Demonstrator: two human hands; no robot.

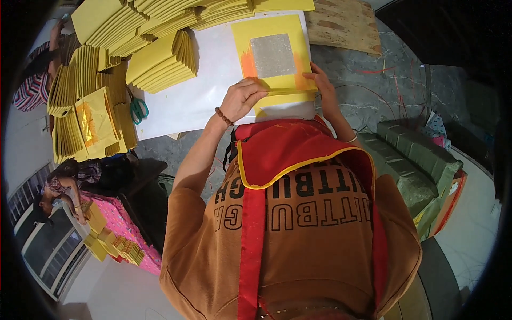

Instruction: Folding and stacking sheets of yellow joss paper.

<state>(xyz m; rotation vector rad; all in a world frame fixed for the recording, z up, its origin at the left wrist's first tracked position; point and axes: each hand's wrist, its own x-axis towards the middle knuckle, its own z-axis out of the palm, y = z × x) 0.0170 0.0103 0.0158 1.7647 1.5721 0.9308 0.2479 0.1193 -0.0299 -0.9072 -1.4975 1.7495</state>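
Note:
A yellow paper sheet (242, 33) with a silver square in its middle and orange patches at both sides lies on the white tabletop in front of me. Its near edge is raised in a narrow fold. My left hand (242, 100) pinches the left part of that fold, fingers closed, a brown bead bracelet on the wrist. At the right end, my right hand (325, 93) grips the same sheet, with its fingers along the right edge. Another piece of yellow paper (260, 112) shows beneath the fold.
Folded yellow paper stacks (162, 63) cover the table's far and left sides. Green-handled scissors (138, 109) lie at the left edge. Wrapped green bundles (410, 160) stand on the right, near a wooden board (344, 24). Two other people work at the left, one at a pink-covered table (125, 218).

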